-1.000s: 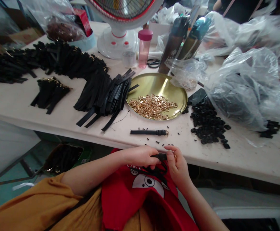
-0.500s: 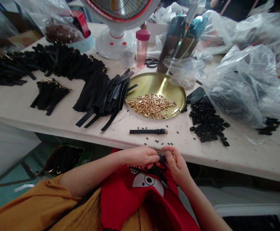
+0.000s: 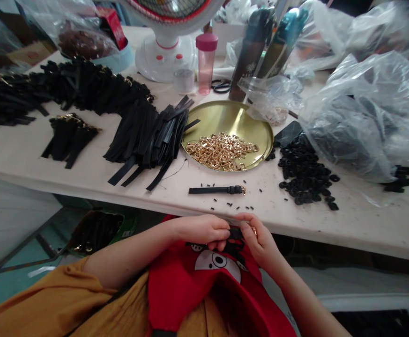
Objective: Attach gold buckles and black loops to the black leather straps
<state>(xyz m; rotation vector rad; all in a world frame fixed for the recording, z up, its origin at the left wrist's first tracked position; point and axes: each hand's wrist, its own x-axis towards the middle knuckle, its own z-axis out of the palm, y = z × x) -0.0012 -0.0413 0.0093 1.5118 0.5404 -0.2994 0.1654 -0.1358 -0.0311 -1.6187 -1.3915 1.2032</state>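
Observation:
My left hand (image 3: 204, 230) and my right hand (image 3: 256, 236) meet just below the table's front edge, over my lap. Both are closed round a black strap (image 3: 235, 232), with a bit of gold metal showing at my right fingertips. A finished black strap with a gold buckle (image 3: 217, 190) lies on the table just beyond my hands. Behind it sits a round gold tray (image 3: 232, 119) holding several gold buckles (image 3: 221, 152). A heap of loose black straps (image 3: 148, 135) lies left of the tray, and a pile of small black loops (image 3: 304, 173) lies to its right.
A small bundle of buckled straps (image 3: 65, 135) and a long dark pile (image 3: 49, 89) fill the left side of the table. A fan base (image 3: 165, 58), a pink bottle (image 3: 205, 61), scissors (image 3: 221, 86) and clear plastic bags (image 3: 362, 112) crowd the back and right. Tiny black bits (image 3: 230, 204) dot the front edge.
My hands have stayed together on the strap, with the fingers shifting slightly. The view has tilted a little, so the table items sit slightly higher.

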